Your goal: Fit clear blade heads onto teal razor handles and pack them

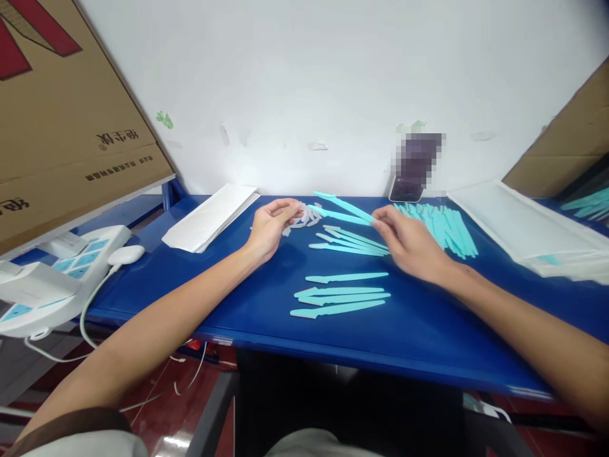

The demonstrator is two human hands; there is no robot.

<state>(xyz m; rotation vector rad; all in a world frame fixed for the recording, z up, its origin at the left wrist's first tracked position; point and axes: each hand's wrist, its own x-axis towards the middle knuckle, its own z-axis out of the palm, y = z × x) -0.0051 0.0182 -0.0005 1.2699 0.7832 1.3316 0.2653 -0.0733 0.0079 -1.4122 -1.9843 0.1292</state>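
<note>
My left hand [270, 223] rests on the blue table [419, 330] with its fingers curled over a small heap of clear plastic caps [304, 219]; what they pinch is hidden. My right hand [408, 240] grips the end of a teal plastic razor stick [339, 216] whose tip points left toward the caps. A second teal stick [343, 203] lies just behind it. Several more teal sticks [352, 242] lie under my right fingers. Nearer me lies a neat group of teal sticks [340, 296]. A big pile of teal sticks [445, 227] sits right of my right hand.
A stack of white paper sleeves [209, 217] lies at the table's left. A phone [412, 171] leans on the wall. White sheets [528, 231] and a cardboard box [566, 143] are at right. At left are a large carton [61, 114], a white machine [42, 279] and cables.
</note>
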